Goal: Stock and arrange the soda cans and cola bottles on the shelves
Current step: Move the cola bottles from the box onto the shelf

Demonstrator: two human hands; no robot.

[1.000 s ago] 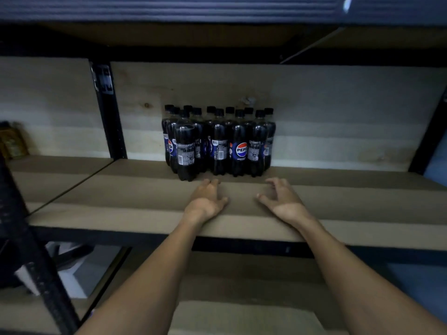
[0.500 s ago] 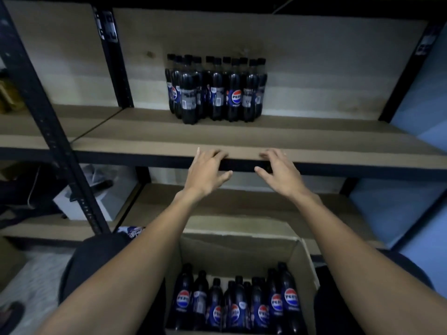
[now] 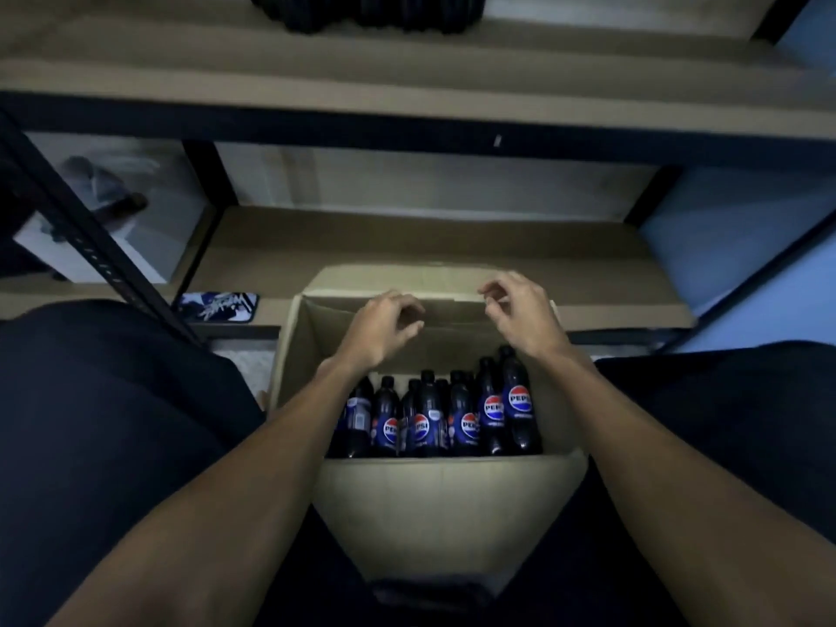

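An open cardboard box (image 3: 448, 504) stands between my knees, holding several dark Pepsi cola bottles (image 3: 457, 414) upright at its near side. My left hand (image 3: 384, 328) and my right hand (image 3: 520, 316) hover above the box's empty far half, fingers curled and apart, holding nothing. On the upper shelf (image 3: 407, 79), only the bottoms of the stocked cola bottles (image 3: 366, 11) show at the top edge of the view.
A lower shelf (image 3: 434, 246) runs behind the box. A black metal upright (image 3: 90, 246) slants at the left. A small printed pouch (image 3: 217, 306) lies on the lower shelf's left front. A white box (image 3: 117, 219) sits at far left. My dark-clothed legs flank the carton.
Both hands have come down from the upper shelf's board to just above the carton. The view has tilted downward, so the stocked bottles have nearly left the frame.
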